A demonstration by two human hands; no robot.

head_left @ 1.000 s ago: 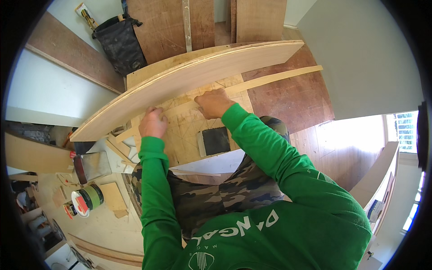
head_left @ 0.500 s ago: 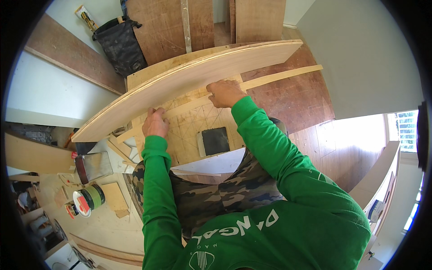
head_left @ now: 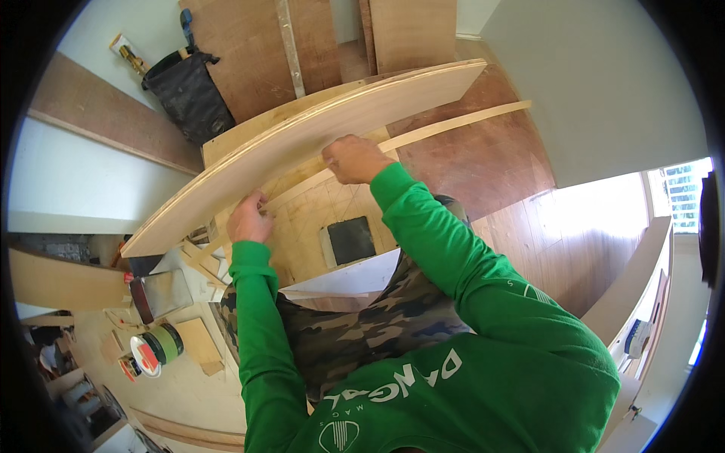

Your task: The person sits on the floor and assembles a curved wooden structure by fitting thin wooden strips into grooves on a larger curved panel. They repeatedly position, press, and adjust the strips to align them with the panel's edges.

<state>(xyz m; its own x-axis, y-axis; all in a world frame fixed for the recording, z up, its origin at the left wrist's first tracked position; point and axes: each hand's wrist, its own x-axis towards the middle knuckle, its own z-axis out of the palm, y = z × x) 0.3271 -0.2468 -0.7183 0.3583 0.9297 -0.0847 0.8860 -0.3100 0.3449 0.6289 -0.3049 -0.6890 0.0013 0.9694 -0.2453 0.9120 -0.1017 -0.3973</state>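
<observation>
A long, thin, pale wooden strip (head_left: pixel 461 121) runs from the far right toward the left, in front of a long plywood board (head_left: pixel 317 121) that stands on its edge. My right hand (head_left: pixel 355 159) is closed around the middle of the strip, fingers curled near the board's face. Farther left, my left hand (head_left: pixel 251 217) pinches the strip's other end, with its fingertips partly hidden. Beneath both hands lies a pale plywood work surface (head_left: pixel 294 238) scored with lines. A dark square pad (head_left: pixel 352 240) with a light edge rests on it, nearest my lap.
Behind the upright board hangs a black tool bag (head_left: pixel 189 94), beside leaning wooden panels (head_left: pixel 242 53). A reddish-brown sheet (head_left: pixel 468 158) lies to the right, near a grey panel (head_left: pixel 596 90). A green-banded tub (head_left: pixel 162 347) and wood offcuts (head_left: pixel 198 343) are on the left.
The whole view has shifted slightly. Both hands keep hold of the strip, which now shows a narrower face, as if tilted. My right hand's fingers are curled tighter.
</observation>
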